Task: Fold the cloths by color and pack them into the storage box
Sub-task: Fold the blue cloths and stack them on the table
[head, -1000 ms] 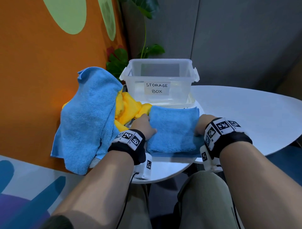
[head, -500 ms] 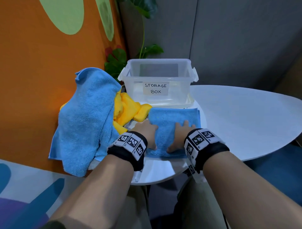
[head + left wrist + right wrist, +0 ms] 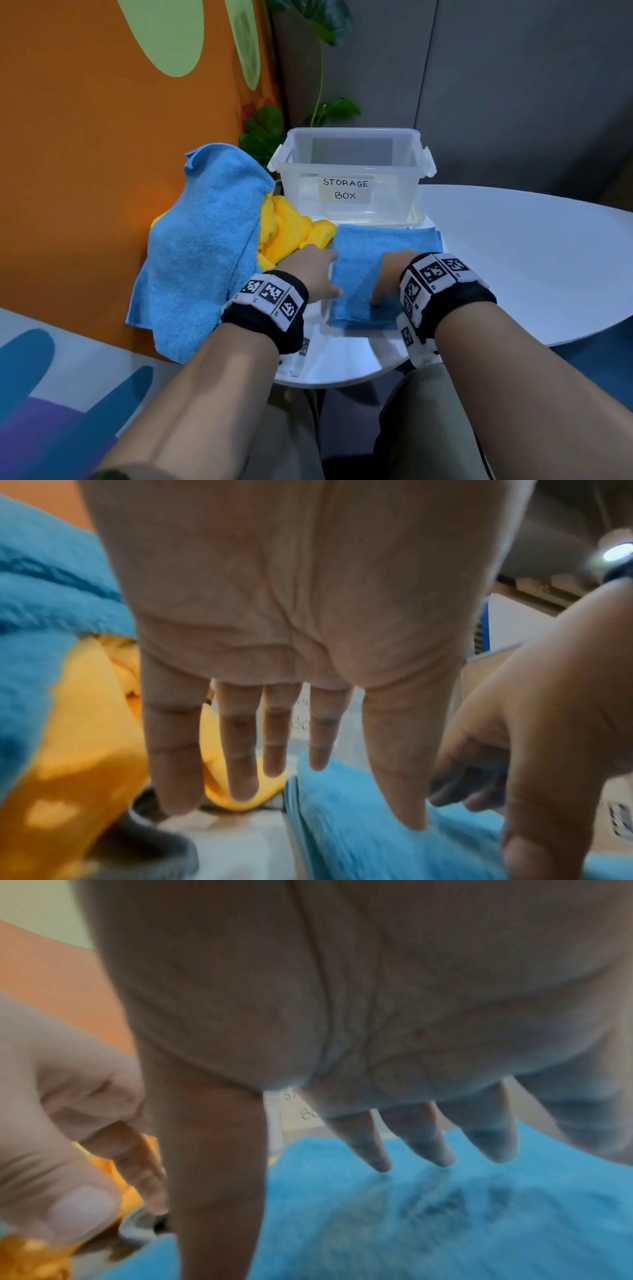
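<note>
Blue terry, folded into a compact rectangle, lies on the white surface [image 3: 513, 246] just in front of the storage box [image 3: 352, 171]. This is the folded blue cloth [image 3: 356, 267], and it is now narrower than a second ago: then it spread wide between the two hands, and since then the right hand [image 3: 388, 277] has swept in from the cloth's right edge to its middle, doubling it over.

Both hands lie flat with straight fingers. The right hand presses its fingertips [image 3: 441, 1158] into the pile. The left hand [image 3: 308, 270] rests at the cloth's left edge, its thumb on the blue and its other fingers [image 3: 240, 772] reaching past towards the yellow cloth [image 3: 287, 229]. Neither hand grips anything.

I judge the fold is being smoothed and is close to done. The likely next move is to lift this bundle into the storage box, which looks empty through its clear walls.

A second blue cloth [image 3: 202, 246] hangs unfolded at the left over the surface edge, partly covering the crumpled yellow cloth, so most of the task remains. The thick pile may spring open when lifted unless both layers are pinched together.
</note>
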A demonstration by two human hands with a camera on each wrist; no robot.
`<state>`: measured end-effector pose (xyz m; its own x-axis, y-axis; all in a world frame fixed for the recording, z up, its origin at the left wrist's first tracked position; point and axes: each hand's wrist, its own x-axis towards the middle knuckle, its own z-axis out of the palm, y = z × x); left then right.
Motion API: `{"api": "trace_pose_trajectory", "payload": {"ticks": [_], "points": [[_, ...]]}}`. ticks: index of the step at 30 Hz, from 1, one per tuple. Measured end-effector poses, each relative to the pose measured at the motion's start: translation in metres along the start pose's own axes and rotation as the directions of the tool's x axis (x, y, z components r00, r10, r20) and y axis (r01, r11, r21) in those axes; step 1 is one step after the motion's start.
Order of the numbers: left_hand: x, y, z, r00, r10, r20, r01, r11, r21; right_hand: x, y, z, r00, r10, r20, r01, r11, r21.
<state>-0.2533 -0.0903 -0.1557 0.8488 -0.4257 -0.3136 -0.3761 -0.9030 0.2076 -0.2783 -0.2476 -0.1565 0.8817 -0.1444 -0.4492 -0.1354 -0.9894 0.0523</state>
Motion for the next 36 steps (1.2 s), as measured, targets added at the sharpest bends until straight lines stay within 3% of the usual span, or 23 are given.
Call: {"api": "trace_pose_trajectory", "payload": {"ticks": [3,5,11,14,17,21,25,27,29,32,34,36], "points": [[-0.012,-0.013,-0.022,0.99,-0.035,-0.137,0.015,0.99,-0.141,0.005,-0.017,-0.019,0.996,0.01,-0.086,0.006,0.983,0.182],[-0.02,-0.025,-0.035,0.967,-0.097,-0.235,0.031,0.962,-0.272,0.011,-0.034,-0.034,0.977,0.037,-0.209,0.037,0.941,0.337],[-0.041,-0.071,-0.066,0.832,-0.304,-0.465,0.047,0.872,-0.487,0.026,-0.096,-0.07,0.855,-0.113,-0.507,0.392,0.782,0.486],[-0.049,-0.095,-0.072,0.778,-0.391,-0.492,0.084,0.84,-0.536,0.032,-0.126,-0.082,0.798,-0.165,-0.58,0.527,0.658,0.537],[-0.055,-0.112,-0.074,0.749,-0.433,-0.502,0.105,0.825,-0.555,0.036,-0.145,-0.087,0.794,-0.204,-0.573,0.568,0.584,0.58],[-0.06,-0.124,-0.074,0.728,-0.446,-0.521,0.109,0.826,-0.553,0.044,-0.15,-0.087,0.816,-0.16,-0.556,0.517,0.633,0.576],[-0.063,-0.129,-0.074,0.668,-0.47,-0.577,0.11,0.829,-0.548,0.043,-0.146,-0.089,0.754,-0.042,-0.655,0.536,0.615,0.578],[-0.064,-0.129,-0.077,0.626,-0.443,-0.641,0.067,0.85,-0.522,0.037,-0.143,-0.091,0.69,-0.097,-0.717,0.621,0.587,0.519],[-0.065,-0.126,-0.084,0.593,-0.337,-0.731,-0.024,0.901,-0.434,0.025,-0.139,-0.097,0.612,-0.18,-0.77,0.716,0.54,0.443],[-0.067,-0.118,-0.099,0.6,-0.133,-0.789,-0.087,0.97,-0.229,0.003,-0.132,-0.108,0.504,-0.275,-0.818,0.808,0.485,0.335],[-0.069,-0.112,-0.109,0.587,-0.075,-0.806,-0.093,0.983,-0.159,-0.011,-0.124,-0.116,0.457,-0.298,-0.838,0.824,0.496,0.273],[-0.074,-0.106,-0.118,0.55,-0.083,-0.831,-0.093,0.983,-0.16,-0.022,-0.113,-0.123,0.448,-0.311,-0.838,0.811,0.535,0.234]]}}
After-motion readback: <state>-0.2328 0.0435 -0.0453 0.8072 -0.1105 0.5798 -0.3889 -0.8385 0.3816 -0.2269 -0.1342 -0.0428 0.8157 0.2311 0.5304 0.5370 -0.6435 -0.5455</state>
